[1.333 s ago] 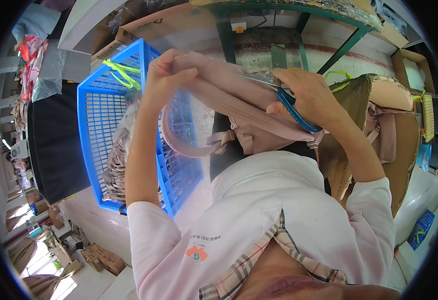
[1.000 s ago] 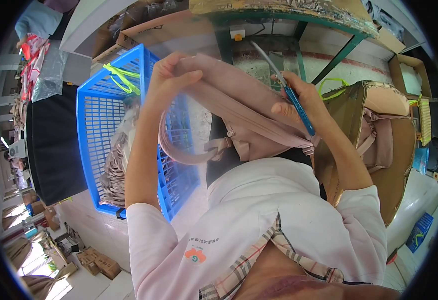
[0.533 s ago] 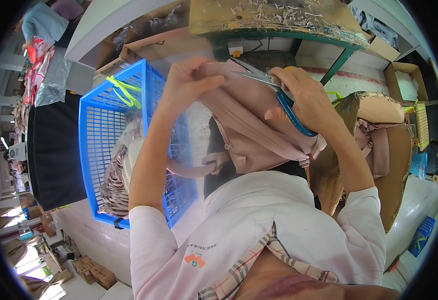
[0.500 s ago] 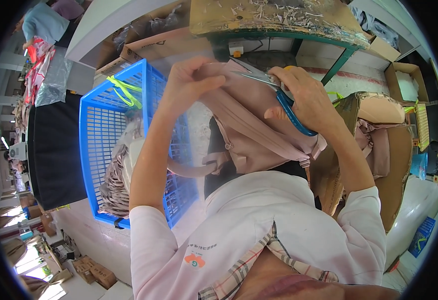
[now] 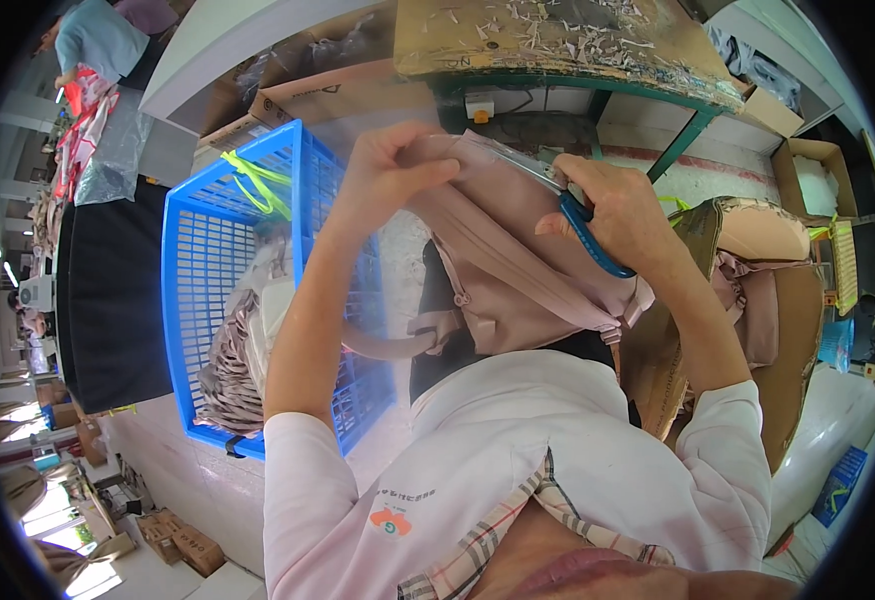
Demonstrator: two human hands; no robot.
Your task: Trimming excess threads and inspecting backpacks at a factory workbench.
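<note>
A: What is the left hand (image 5: 398,178) doing?
B: Its thumb and fingers pinch the upper edge of the pink bag (image 5: 518,205); the bag hangs from that pinch and spreads over the lap, reaching rightward to below the other grip.

A: And the right hand (image 5: 613,205)?
B: It is closed around the scissors (image 5: 584,230); the blue handles sit under the palm, and the blades point away from the grip toward the left hand, lying close along the bag's top edge; whether the blades are parted I cannot tell, nor whether they touch the cloth.

A: What lies between the two grips and the body?
B: A broad strap (image 5: 518,265) runs slantwise down the bag from near the left pinch; a curved strap (image 5: 393,345) hangs nearer the body, below that same pinch.

A: Left of the left grip?
B: A blue basket (image 5: 302,185), with a bright green tie (image 5: 256,183) on its rim; a bundle of pinkish strips (image 5: 233,370) is heaped inside.

A: Right of the right grip, then?
B: An open cardboard box (image 5: 798,350) with pink fabric (image 5: 761,320) in it; ahead, beyond both grips, stands a worktable (image 5: 438,35) strewn with pale scraps (image 5: 548,15).
</note>
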